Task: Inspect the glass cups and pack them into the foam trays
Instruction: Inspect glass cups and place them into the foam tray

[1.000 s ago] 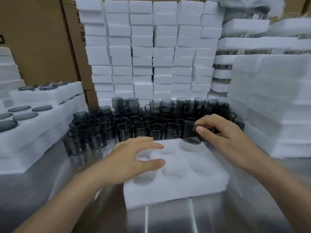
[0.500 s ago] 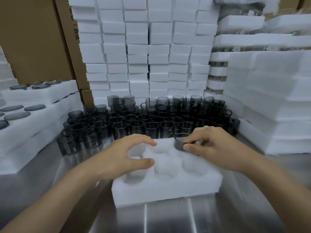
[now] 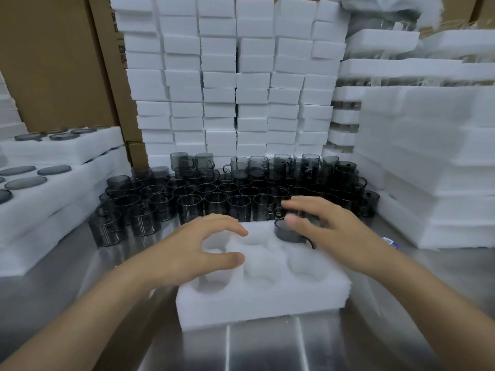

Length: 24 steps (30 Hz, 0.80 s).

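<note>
A white foam tray [image 3: 267, 298] with round pockets lies on the steel table in front of me. One dark smoked glass cup [image 3: 286, 234] sits in its far right pocket, its rim showing above the foam. My right hand [image 3: 334, 231] is over that cup with blurred, spread fingers, and the thumb is above the rim without gripping it. My left hand [image 3: 198, 250] rests over the tray's left side, fingers loosely arched and thumb out, holding nothing. Several loose glass cups [image 3: 214, 199] stand in rows just behind the tray.
Stacked white foam blocks [image 3: 227, 89] form a wall behind the cups. Piled foam trays [image 3: 428, 156] rise on the right. Packed trays with dark round tops [image 3: 53, 188] lie on the left, with cardboard boxes [image 3: 53, 62] behind them. The steel table [image 3: 267, 349] extends toward me.
My right hand brought the cup down from above the tray's far right corner into the pocket, then loosened its pinch. My left hand stayed over the tray's left side.
</note>
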### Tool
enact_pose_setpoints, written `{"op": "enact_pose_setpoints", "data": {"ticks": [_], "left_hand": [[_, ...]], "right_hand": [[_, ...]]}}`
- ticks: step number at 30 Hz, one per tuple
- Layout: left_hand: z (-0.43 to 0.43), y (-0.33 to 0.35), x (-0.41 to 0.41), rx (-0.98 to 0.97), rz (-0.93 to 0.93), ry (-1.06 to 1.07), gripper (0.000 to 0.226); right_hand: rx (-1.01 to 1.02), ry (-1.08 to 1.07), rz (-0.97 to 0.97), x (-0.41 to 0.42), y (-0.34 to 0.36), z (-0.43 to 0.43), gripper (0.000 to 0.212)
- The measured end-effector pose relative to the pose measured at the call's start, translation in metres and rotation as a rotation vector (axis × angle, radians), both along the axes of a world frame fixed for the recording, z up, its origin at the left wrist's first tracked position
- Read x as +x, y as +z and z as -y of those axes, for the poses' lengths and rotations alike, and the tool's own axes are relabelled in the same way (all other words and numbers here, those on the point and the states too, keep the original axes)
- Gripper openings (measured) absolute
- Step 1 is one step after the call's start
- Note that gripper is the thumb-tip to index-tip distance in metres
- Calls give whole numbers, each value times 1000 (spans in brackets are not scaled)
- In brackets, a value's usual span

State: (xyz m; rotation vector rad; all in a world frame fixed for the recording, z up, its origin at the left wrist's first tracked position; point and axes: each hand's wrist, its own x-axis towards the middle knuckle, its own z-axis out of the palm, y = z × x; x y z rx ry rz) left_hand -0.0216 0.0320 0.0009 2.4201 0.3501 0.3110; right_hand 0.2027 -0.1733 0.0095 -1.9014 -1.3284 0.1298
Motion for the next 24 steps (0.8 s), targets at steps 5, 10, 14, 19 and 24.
{"op": "enact_pose_setpoints", "data": {"ticks": [5, 10, 14, 19, 24], "left_hand": [[-2, -3, 1, 19, -10, -3, 53], [-2, -1, 1, 14, -12, -3, 39], [-4, -4, 1, 9, -4, -13, 57], [-5, -14, 11, -270, 322, 15, 36], [-8, -23, 18, -346, 487, 60, 28]], "right_hand": [[-158, 57, -89, 3, -6, -2, 51], [-191, 38, -92, 8, -7, 1, 46], [-174, 66, -149, 10, -8, -1, 46], [-121, 35, -166, 18, -10, -2, 60], [-34, -43, -126, 23, -16, -1, 44]]}}
